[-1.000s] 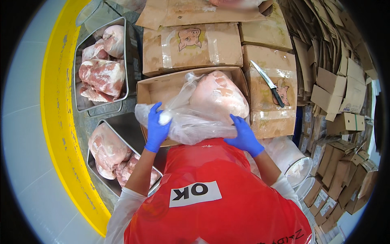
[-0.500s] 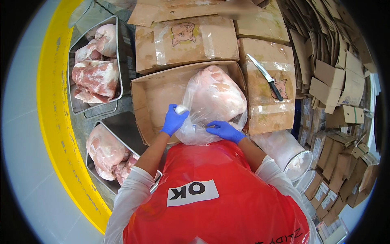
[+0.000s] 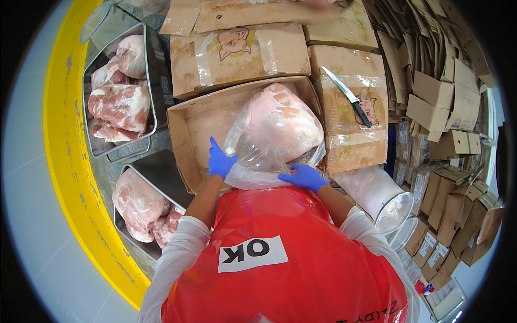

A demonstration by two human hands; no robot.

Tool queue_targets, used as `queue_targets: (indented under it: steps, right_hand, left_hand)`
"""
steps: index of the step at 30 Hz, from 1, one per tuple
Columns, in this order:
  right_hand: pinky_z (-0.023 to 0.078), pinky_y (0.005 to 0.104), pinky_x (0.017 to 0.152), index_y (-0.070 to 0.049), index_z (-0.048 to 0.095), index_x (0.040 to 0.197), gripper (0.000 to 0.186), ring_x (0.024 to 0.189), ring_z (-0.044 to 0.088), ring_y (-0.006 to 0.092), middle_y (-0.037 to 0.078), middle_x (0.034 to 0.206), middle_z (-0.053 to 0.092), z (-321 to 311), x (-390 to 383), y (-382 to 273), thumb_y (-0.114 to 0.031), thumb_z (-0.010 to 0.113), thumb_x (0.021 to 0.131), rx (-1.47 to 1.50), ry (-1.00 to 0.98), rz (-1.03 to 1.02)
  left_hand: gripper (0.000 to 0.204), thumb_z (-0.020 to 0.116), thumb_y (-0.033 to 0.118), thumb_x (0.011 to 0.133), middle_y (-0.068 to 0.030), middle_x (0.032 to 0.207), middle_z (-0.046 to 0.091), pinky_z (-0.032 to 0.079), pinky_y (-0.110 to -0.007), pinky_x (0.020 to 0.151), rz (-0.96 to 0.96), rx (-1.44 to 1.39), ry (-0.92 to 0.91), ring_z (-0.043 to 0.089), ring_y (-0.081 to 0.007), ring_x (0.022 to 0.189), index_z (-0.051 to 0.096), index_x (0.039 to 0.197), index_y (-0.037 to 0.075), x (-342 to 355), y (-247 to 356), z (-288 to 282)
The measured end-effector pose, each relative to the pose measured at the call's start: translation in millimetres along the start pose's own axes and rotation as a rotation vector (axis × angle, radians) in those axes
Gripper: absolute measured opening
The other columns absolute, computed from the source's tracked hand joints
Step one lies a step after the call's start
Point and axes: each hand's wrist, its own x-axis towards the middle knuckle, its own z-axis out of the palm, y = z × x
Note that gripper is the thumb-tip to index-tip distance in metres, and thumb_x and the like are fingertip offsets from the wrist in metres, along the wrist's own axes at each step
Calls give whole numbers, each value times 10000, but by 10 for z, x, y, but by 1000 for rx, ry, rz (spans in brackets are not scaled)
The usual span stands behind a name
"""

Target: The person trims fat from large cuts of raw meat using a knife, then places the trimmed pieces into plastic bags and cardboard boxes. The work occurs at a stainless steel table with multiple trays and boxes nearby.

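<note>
Stacked cardboard fills this packing station, metal trays at left. Nearest me, left hand and right hand, both blue-gloved, pinch the loose mouth of the clear plastic bag, fingers closed on film. A second ago they gripped wider apart; now they've drawn together, bag gathered. Beyond, the large pale pork cut sits bagged in the open cardboard box. Farther right, a black-handled knife lies on a sealed carton.
</note>
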Motion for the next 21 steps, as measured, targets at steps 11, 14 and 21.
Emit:
queue_targets:
  steps: [11, 14, 21]
  right_hand:
    - [531, 478, 902, -115, 747, 1126, 472, 996, 687, 395, 199, 1083, 723, 305, 24, 69, -500, 640, 876, -169, 151, -118]
    - [533, 493, 872, -107, 760, 1061, 411, 955, 692, 395, 187, 1021, 731, 220, -173, -79, -459, 611, 912, -144, 228, -193]
    - [542, 429, 752, -77, 756, 991, 253, 834, 698, 355, 188, 930, 724, -489, -1253, -697, -300, 676, 901, 136, 241, -339]
  left_hand:
    - [468, 809, 341, 842, -87, 927, 711, 559, -333, 689, -190, -657, -558, 675, -165, 779, 702, 1099, -34, -364, 82, -449]
    - [393, 785, 291, 868, -69, 932, 694, 553, -322, 686, -259, -949, -527, 658, -149, 775, 687, 1107, -5, -615, 31, -589]
    - [274, 731, 163, 911, -34, 967, 667, 535, -283, 742, -87, -1208, -354, 641, -121, 844, 655, 1149, 50, -1493, 536, -1829]
